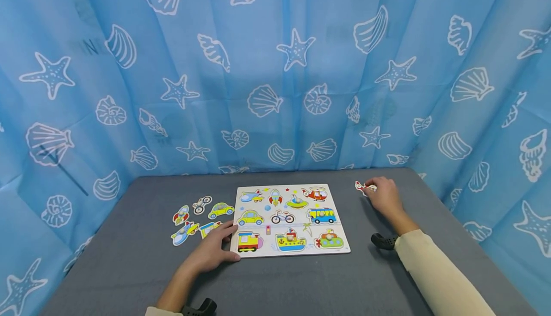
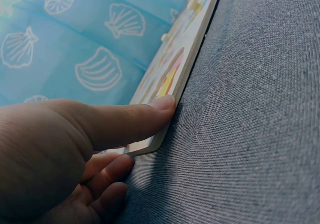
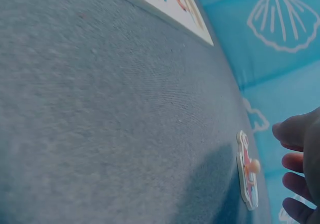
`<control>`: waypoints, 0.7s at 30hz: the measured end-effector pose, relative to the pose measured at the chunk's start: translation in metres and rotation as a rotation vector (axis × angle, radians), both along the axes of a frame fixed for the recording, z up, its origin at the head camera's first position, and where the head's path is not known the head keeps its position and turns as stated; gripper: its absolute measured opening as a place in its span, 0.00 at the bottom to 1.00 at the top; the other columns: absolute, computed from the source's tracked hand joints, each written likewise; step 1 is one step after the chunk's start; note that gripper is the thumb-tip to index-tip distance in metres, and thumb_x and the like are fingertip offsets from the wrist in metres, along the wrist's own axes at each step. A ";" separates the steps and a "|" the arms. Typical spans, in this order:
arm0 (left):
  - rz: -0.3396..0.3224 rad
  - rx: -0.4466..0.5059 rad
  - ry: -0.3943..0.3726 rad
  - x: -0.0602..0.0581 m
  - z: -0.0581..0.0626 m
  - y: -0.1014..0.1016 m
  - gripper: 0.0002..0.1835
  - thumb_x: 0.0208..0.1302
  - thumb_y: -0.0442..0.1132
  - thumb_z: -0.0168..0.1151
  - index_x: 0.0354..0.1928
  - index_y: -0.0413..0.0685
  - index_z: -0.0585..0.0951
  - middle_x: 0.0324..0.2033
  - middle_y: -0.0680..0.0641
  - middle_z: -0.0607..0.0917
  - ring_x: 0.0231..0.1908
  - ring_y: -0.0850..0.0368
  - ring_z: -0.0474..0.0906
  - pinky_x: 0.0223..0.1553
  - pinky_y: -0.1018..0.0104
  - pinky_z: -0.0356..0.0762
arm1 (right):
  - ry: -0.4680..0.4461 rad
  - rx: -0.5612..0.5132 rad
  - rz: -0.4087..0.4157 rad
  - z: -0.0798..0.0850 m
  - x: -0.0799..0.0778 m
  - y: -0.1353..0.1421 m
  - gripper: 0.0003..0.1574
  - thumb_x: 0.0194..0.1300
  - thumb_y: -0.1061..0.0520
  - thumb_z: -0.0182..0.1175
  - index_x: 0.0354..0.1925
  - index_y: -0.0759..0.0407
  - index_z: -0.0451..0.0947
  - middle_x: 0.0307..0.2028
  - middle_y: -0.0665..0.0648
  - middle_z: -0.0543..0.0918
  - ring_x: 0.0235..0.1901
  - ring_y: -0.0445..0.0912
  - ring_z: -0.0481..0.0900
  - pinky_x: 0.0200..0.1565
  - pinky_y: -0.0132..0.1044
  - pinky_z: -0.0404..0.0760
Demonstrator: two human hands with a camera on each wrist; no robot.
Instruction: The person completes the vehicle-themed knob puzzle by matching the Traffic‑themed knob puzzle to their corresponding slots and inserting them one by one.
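A wooden puzzle board (image 1: 267, 196) with printed vehicles lies flat on the table. My left hand (image 1: 211, 249) grips its near left corner, the thumb (image 2: 145, 114) on the edge and the other fingers by the side. Beyond the board's right side, a helicopter piece (image 3: 246, 176) with a round knob lies on the cloth. My right hand (image 1: 384, 199) is right over this piece; in the right wrist view its parted fingers (image 3: 295, 161) stand a little away from the knob. Knobs show on the flying saucer (image 1: 297, 202), bus (image 1: 322, 215), boat (image 1: 290, 240) and submarine (image 1: 329, 239) in the board.
Loose pieces lie left of the board: a rocket (image 1: 181, 214), a bicycle (image 1: 202, 205), a car (image 1: 221, 210), an airplane (image 1: 184, 233) and a train piece (image 1: 209, 228) partly behind my left hand. A blue shell-print curtain (image 1: 267, 129) hangs around the grey table (image 1: 292, 282).
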State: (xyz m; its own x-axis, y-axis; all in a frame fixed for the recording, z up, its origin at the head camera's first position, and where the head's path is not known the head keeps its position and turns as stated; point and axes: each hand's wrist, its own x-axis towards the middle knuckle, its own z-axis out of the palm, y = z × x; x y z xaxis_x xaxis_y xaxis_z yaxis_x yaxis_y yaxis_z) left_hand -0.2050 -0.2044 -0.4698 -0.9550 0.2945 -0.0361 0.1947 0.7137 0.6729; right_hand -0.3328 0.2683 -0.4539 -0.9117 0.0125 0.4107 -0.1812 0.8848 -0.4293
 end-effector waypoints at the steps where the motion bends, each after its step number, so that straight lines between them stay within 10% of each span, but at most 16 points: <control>1: 0.001 -0.002 -0.002 0.000 0.000 0.000 0.42 0.48 0.42 0.78 0.66 0.40 0.72 0.67 0.41 0.67 0.51 0.50 0.74 0.54 0.48 0.71 | -0.024 0.000 -0.014 0.000 -0.001 0.001 0.11 0.61 0.61 0.62 0.39 0.69 0.83 0.38 0.70 0.80 0.42 0.66 0.73 0.45 0.60 0.69; 21: 0.012 -0.007 -0.021 0.001 0.002 0.001 0.42 0.48 0.42 0.78 0.66 0.41 0.72 0.67 0.41 0.67 0.52 0.49 0.73 0.55 0.47 0.70 | -0.208 0.017 -0.119 -0.018 -0.011 0.012 0.19 0.68 0.57 0.55 0.51 0.68 0.79 0.50 0.74 0.77 0.50 0.71 0.69 0.46 0.63 0.65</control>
